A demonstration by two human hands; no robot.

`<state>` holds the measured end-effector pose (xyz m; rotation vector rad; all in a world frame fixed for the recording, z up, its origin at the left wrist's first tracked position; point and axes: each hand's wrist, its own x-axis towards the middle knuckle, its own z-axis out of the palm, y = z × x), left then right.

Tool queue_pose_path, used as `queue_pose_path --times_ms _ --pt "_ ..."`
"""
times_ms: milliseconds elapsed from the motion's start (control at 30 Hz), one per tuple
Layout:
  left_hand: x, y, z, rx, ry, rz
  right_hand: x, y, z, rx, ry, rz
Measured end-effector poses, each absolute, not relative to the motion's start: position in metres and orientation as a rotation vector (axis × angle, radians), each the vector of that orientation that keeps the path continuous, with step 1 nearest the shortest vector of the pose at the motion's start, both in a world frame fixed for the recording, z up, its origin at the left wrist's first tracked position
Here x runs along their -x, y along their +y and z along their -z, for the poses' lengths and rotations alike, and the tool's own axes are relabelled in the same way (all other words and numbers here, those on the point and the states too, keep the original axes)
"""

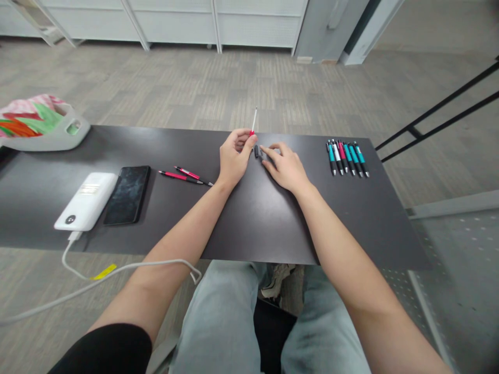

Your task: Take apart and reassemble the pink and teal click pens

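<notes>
My left hand (234,156) is closed around a red pen part with a thin white refill (254,120) sticking up and away from it. My right hand (284,165) lies on the dark table (249,218) with fingers stretched out, its fingertips touching a small dark pen piece (256,151) just right of the left hand. Two red pens (186,175) lie to the left of my left hand. A row of several teal, white and pink pens (346,157) lies at the right end of the table.
A black phone (128,194) and a white power bank (86,200) with a white cable (117,270) lie at the left. A grey basket (42,136) with colourful contents sits at the far left edge. My legs are under the table.
</notes>
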<state>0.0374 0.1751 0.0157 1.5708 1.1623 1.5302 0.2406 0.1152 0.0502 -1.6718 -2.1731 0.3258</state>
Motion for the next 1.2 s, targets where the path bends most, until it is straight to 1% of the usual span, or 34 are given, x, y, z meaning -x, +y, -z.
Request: queue_pose_path --times_ms 233,533,833,933,1033,1200 --pt "-0.040 0.172 -0.020 -1.529 1.159 -1.523 -0.243 0.114 -0.053 1.698 -2.154 -0.330" --pt "-0.039 0.177 -0.012 -1.536 1.193 -1.521 -0.251 0.126 -0.037 1.598 -2.143 -0.348" --pt "-0.043 0.169 -0.021 -1.495 1.202 -1.480 -0.254 0.133 -0.023 1.508 -2.123 -0.386" --pt "-0.043 0.167 -0.022 -1.518 1.195 -1.433 -0.257 0.139 -0.017 1.467 -1.981 -0.450" --pt "-0.042 0.164 -0.022 -1.601 1.163 -1.374 -0.264 0.147 -0.014 1.402 -1.707 -0.585" --pt "-0.042 0.157 -0.025 -1.741 1.134 -1.273 -0.281 0.157 -0.022 1.320 -1.365 -0.670"
